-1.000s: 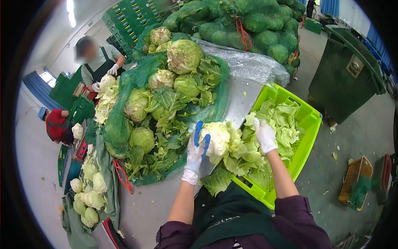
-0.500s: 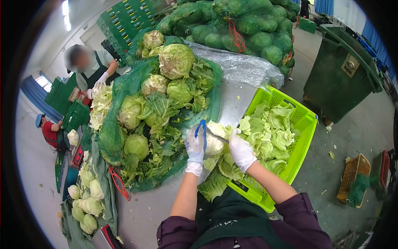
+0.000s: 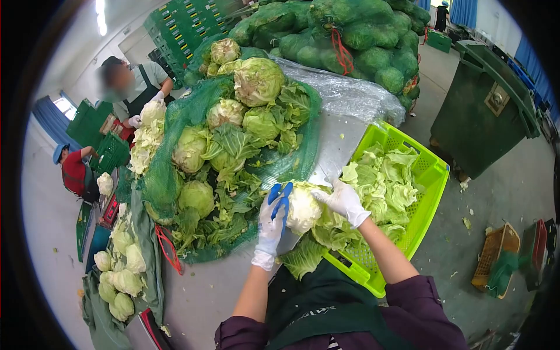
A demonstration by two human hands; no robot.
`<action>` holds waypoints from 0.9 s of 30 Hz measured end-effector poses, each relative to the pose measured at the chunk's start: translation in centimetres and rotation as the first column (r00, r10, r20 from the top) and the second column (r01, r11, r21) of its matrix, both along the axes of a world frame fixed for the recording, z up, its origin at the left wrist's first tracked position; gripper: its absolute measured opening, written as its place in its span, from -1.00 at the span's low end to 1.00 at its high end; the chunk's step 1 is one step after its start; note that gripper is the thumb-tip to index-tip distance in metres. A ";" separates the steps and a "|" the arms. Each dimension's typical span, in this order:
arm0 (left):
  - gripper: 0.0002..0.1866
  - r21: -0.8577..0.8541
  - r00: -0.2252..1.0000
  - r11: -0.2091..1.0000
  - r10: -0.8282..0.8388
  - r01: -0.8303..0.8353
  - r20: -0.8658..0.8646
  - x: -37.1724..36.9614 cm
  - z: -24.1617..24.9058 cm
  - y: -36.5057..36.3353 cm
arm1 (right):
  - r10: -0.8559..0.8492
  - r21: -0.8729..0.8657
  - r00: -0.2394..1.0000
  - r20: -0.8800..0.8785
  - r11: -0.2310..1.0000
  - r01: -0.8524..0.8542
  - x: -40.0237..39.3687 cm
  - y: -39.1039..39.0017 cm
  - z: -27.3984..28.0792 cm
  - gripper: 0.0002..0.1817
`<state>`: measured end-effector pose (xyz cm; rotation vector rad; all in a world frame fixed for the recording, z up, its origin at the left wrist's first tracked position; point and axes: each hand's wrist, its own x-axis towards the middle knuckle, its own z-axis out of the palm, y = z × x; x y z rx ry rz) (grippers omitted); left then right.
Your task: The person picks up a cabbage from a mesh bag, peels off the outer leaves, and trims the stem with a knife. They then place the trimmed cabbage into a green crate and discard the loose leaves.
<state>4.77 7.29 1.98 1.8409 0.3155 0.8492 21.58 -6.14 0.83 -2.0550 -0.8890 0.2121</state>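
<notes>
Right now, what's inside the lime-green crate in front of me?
Loose cabbage leaves are heaped inside the lime-green crate, with its perforated plastic showing beside them. The heap covers much of the bottom, so anything beneath can't be seen.

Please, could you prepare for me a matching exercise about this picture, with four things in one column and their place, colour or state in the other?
Things:
1. Pale cabbage head
2. Lime crate
3. Large bin
4. Floor basket

Descriptions:
A. Dark green
B. Has green netting draped over it
C. Between the left hand and the right hand
D. Holds loose leaves

Right pairs: 1-C, 2-D, 3-A, 4-B
</notes>
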 end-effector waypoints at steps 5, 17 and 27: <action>0.02 0.580 0.874 0.814 0.303 -0.030 -0.380 -0.7 2.2 -3.8 | 0.129 -0.163 0.991 -0.016 0.978 -0.130 -1.3 0.7 2.7 -0.25; -0.05 0.463 0.963 0.886 0.108 0.019 -0.245 -2.1 0.8 -1.9 | 0.123 -0.293 0.991 0.052 0.951 -0.103 6.0 -0.2 0.8 -0.58; -0.03 0.668 0.824 0.735 0.447 -0.116 -0.349 0.3 2.8 -5.7 | -0.140 -0.081 0.981 -0.135 0.988 0.130 -2.7 -2.7 -3.2 -0.05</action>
